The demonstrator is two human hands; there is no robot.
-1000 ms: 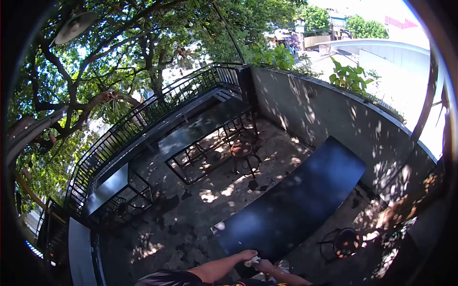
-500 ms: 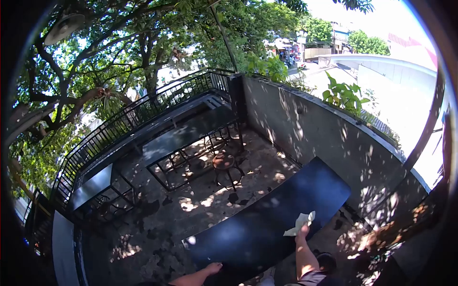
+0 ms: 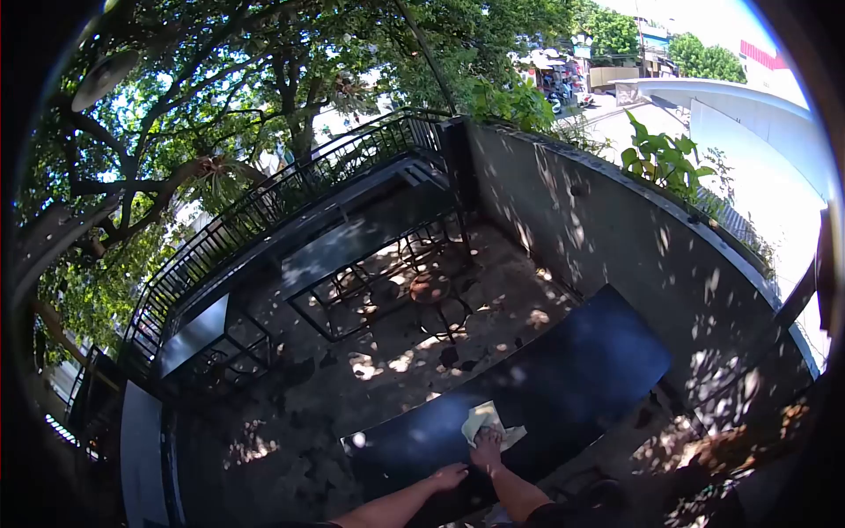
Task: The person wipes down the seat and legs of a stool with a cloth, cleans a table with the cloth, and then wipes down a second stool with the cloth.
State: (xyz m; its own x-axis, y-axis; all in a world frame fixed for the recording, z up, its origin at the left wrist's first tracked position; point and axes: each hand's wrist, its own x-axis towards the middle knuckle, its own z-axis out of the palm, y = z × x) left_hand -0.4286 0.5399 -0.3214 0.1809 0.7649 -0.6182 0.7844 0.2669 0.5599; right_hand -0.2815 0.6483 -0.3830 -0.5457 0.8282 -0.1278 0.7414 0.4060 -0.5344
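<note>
A long dark table (image 3: 581,352) stretches before me. My right hand (image 3: 486,449) presses a pale, crumpled cloth (image 3: 481,417) against its top, near the middle. The cloth bunches under my fingers, and its corners spread out on both sides. My left hand (image 3: 451,476) is just to the left of the right one, low over the table's near part. Its fingers look curled in, with nothing visible in them; whether it touches the tabletop I cannot tell.
A round stool (image 3: 429,288) stands beyond the table, near another long table (image 3: 339,251). A smaller table (image 3: 195,334) is at the left. A concrete wall (image 3: 598,207) runs along the right, and a metal railing (image 3: 264,207) closes the far side.
My right hand has moved the cloth leftward along the tabletop, from the right part to the middle. My left hand has shifted right, close to it. The view has turned slightly.
</note>
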